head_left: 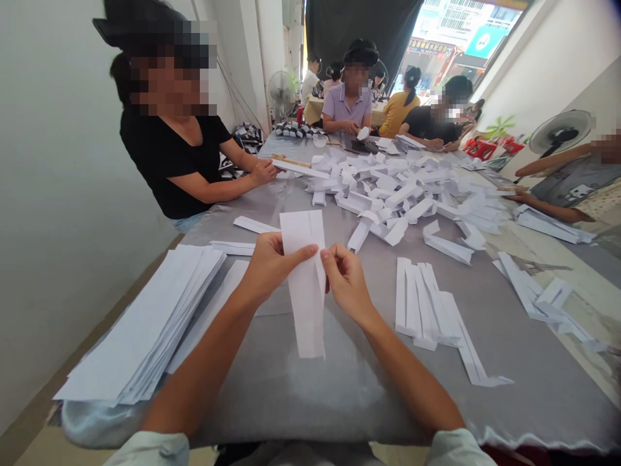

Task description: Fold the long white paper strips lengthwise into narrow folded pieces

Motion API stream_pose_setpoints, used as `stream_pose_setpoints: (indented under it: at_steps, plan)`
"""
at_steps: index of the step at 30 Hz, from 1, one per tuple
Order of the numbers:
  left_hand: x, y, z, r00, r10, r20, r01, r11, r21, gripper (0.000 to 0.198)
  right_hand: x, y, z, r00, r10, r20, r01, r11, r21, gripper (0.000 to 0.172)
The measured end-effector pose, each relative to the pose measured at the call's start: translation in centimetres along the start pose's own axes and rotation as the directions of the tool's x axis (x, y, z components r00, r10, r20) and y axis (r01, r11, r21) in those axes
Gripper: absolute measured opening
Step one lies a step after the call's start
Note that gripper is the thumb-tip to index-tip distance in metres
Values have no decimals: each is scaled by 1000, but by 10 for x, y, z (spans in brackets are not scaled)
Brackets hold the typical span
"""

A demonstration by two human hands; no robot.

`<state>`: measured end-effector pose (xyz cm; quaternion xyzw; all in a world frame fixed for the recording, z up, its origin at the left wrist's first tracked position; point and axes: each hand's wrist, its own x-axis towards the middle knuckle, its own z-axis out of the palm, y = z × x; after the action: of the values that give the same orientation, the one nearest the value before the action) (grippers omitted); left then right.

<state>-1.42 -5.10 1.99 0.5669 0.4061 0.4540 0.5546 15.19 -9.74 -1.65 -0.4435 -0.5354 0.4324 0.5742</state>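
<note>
A long white paper strip [306, 304] hangs upright between my hands above the grey-covered table [359, 362]. My left hand [281, 262] grips its left side, thumb across the front and fingers behind. At the strip's right edge, my right hand [345, 275] pinches the paper between thumb and curled fingers. A crease line runs down the strip near that edge. On the left lies a thick stack of flat white sheets [140, 323], with a loose sheet beside it partly under my left forearm. Several narrow folded strips [422, 304] lie to the right.
A large heap of folded white paper [388, 188] covers the table's middle. A person in black [169, 155] works at the left edge, holding a strip. Others sit at the far side and right, near a fan [560, 133]. More strips [548, 298] lie at right.
</note>
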Motion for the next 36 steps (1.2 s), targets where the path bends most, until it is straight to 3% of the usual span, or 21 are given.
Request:
stream_pose_setpoints:
  at_steps: [4, 12, 24, 36]
  plan:
    - [-2, 2, 1, 997, -38, 67, 37, 999, 19, 35, 0, 0, -1, 998, -44, -39, 42, 997, -64, 47]
    - [2, -2, 0, 1000, -30, -5, 30, 1000, 2, 32, 4, 4, -4, 999, 40, 10, -41, 999, 19, 50]
    - [9, -12, -4, 999, -38, 6, 38, 999, -29, 29, 5, 12, 1, 1000, 29, -11, -29, 999, 38, 51]
    - [6, -7, 6, 999, -37, -14, 37, 998, -53, 32, 2, 4, 2, 994, -72, -86, 62, 992, -106, 51]
